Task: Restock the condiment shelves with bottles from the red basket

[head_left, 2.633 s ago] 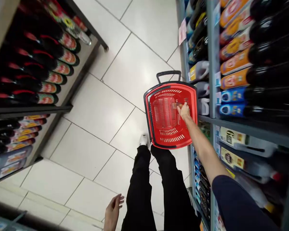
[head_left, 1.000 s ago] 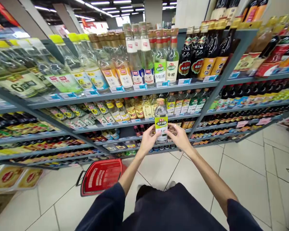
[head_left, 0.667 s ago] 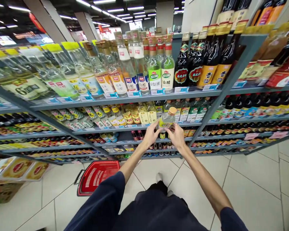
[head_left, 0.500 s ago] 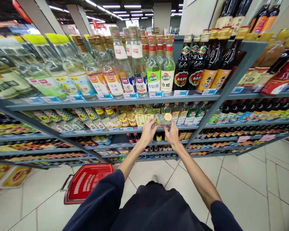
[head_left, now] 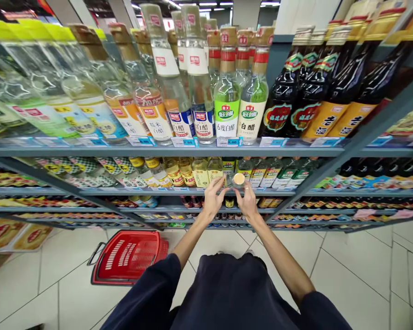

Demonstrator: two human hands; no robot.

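Observation:
Between my two hands is a clear glass bottle (head_left: 230,179) with a round gold cap (head_left: 239,178) that faces up towards me. My left hand (head_left: 214,197) pinches its left side, thumb and fingers closed on the glass. On the right side my right hand (head_left: 248,200) grips it near the cap. The label is mostly out of sight. Behind the bottle, several small vinegar-type bottles (head_left: 201,172) with pale labels stand in a row on the second shelf. Bottles with green labels (head_left: 286,173) stand to the right.
Tall clear bottles (head_left: 227,103) and dark bottles (head_left: 278,101) fill the top shelf (head_left: 192,151) above my hands. A red shopping basket (head_left: 131,256) sits on the tiled floor (head_left: 351,275) to my left. Printed cartons (head_left: 17,233) stand at the far left.
The view has moved closer to the shelf and tipped down, so the top-shelf bottles look larger. Both hands still hold the bottle, with little change in grip.

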